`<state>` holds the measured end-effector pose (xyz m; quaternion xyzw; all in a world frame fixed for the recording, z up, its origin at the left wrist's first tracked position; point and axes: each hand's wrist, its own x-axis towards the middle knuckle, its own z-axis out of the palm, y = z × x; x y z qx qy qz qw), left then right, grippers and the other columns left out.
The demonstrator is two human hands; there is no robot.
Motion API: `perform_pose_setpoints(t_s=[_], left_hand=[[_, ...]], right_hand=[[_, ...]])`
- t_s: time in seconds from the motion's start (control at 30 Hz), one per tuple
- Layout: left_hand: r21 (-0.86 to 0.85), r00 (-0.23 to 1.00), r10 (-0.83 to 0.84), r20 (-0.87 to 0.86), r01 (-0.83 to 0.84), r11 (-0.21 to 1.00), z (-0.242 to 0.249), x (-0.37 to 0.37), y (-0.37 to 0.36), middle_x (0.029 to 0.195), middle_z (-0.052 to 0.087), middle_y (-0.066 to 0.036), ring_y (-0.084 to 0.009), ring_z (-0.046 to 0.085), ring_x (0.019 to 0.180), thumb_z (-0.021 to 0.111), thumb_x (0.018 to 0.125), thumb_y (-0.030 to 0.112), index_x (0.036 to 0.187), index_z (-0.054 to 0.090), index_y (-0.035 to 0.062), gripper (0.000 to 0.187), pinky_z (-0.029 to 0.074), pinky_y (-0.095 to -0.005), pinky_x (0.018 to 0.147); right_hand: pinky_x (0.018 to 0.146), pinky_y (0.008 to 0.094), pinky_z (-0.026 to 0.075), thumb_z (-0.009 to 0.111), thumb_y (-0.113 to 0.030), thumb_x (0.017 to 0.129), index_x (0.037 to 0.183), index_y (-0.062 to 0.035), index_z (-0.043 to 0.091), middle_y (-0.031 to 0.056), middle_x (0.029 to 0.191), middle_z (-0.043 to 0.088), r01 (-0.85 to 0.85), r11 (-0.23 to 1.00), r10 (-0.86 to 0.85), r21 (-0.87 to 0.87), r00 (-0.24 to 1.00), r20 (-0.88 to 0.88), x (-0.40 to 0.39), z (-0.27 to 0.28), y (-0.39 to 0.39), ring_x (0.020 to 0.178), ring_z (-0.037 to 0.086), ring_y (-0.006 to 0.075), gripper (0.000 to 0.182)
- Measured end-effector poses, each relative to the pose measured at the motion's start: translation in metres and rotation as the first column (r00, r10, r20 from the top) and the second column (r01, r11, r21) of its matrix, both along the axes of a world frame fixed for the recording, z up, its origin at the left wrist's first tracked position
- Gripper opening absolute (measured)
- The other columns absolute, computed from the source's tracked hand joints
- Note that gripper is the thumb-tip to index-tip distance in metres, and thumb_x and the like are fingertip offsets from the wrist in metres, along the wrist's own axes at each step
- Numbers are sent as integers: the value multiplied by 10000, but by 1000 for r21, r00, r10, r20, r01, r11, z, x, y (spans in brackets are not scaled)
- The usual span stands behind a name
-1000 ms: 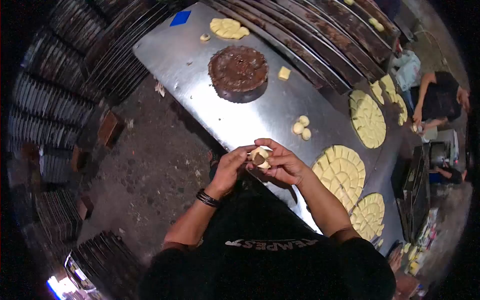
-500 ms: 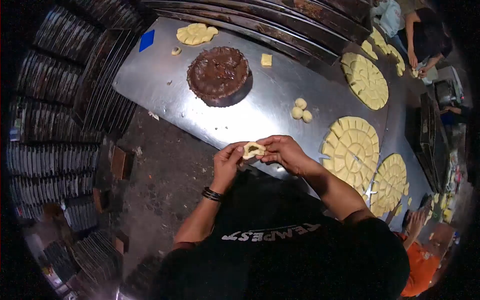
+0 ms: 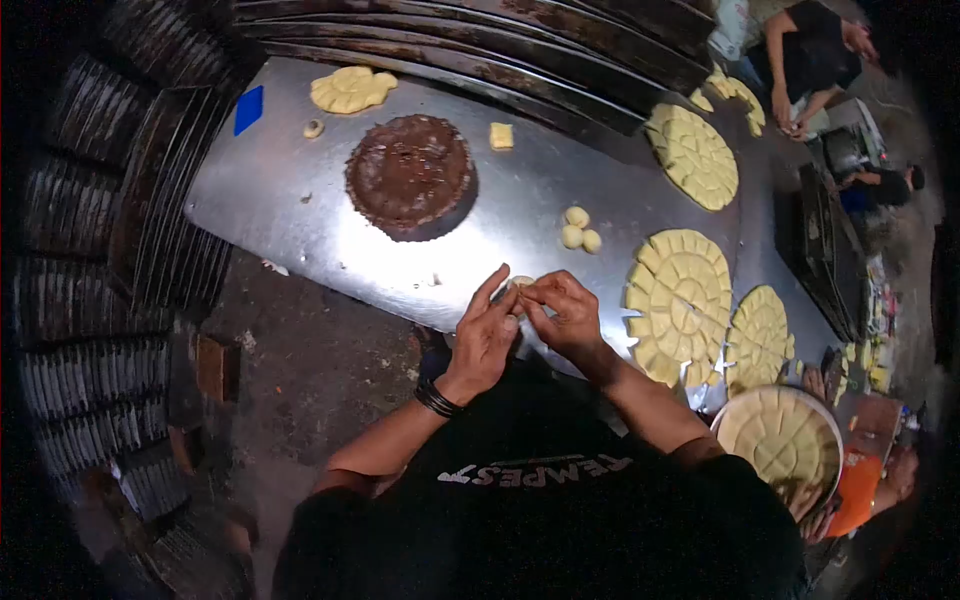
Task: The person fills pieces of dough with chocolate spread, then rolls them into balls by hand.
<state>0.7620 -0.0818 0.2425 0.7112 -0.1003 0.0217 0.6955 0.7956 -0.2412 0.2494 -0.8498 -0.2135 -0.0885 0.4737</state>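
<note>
Near the table's front edge, a small piece of pale dough (image 3: 523, 283) is pinched between my two hands and mostly hidden by the fingers. My left hand (image 3: 484, 345) cups it from the left, with one finger raised. From the right, my right hand (image 3: 565, 315) presses on it with thumb and fingertips. Beyond them stands a round pan of brown filling (image 3: 410, 172). Three dough balls (image 3: 573, 237) sit together to the right. Large scored dough rounds (image 3: 682, 300) lie farther right.
Dark trays (image 3: 480, 60) line the metal table's (image 3: 290, 180) back edge. Racks of trays (image 3: 95, 300) stand at left. A co-worker (image 3: 810, 55) works at the upper right. Another person's hands hold a round tray of scored dough (image 3: 780, 440) at the lower right.
My fingers have closed over the dough, whose open hollow no longer shows. A round tray of dough has appeared at the lower right. The view has shifted, moving the table contents leftward.
</note>
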Motion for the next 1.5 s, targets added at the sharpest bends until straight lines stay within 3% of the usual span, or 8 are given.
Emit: perform_pose_setpoints(t_s=[0.23,0.3,0.37,0.63,0.83,1.03,1.17,1.5], left_hand=[[-166,925,74,-372,-145,975,-5,-22,-15,1204,555,-133,-145,604,830,474,949,249,1188,542,-31,375,486,-252,701],[-125,902,219,-373,-283,951,11,-26,-4,1133,593,-106,-129,599,823,471,954,287,1212,521,-6,394,482,-250,674],[-100,874,330,-356,-387,917,17,-26,11,1124,592,-100,-121,592,812,470,952,297,1202,530,-6,398,476,-245,654],[-164,817,570,-87,-577,800,70,-27,83,1203,550,-117,-113,563,807,396,966,357,1220,501,-48,489,450,-258,645],[-195,823,534,-195,-566,801,49,9,104,1056,616,-102,-118,557,758,365,960,362,1183,551,-20,480,461,-246,631],[-379,953,71,-294,-184,907,27,63,59,1114,574,-96,-113,567,801,447,958,328,1140,552,-41,425,474,-246,622],[-376,937,-135,-321,5,927,0,83,38,1048,565,-70,-119,551,850,465,955,316,1061,594,-29,383,458,-247,670],[-223,789,-280,-547,184,957,-54,179,-52,1084,599,-130,-182,549,903,299,936,551,1148,557,-45,683,426,-306,813]], right_hand=[[656,394,489,642,-61,687,843,-28,632,128,961,622,-159,906,215,-393,971,102,-56,-53,-93,812,601,288,160],[613,407,450,613,-162,727,621,-31,560,126,811,590,-555,741,56,-377,611,-790,-12,7,-74,668,562,312,176],[656,422,437,559,-173,739,716,-41,569,125,727,569,-392,860,327,-327,915,-237,4,-12,-67,711,547,304,134],[810,412,396,560,-103,723,850,-54,554,120,889,507,-577,663,657,-476,754,1,3,-77,-101,863,490,278,136],[739,421,379,565,-32,705,788,-33,500,142,820,486,79,923,-22,-376,988,155,26,-74,-45,821,475,328,106],[782,430,427,547,-64,681,716,-8,528,179,825,529,-138,820,146,-555,989,-30,-34,-73,-86,840,515,323,68],[644,437,395,547,-75,645,709,2,478,169,764,496,483,688,-173,-542,834,524,-1,-89,-73,734,486,329,121],[622,249,454,697,-189,786,819,-40,595,41,747,625,363,926,-126,107,560,-819,3,-50,-98,690,568,101,184]])
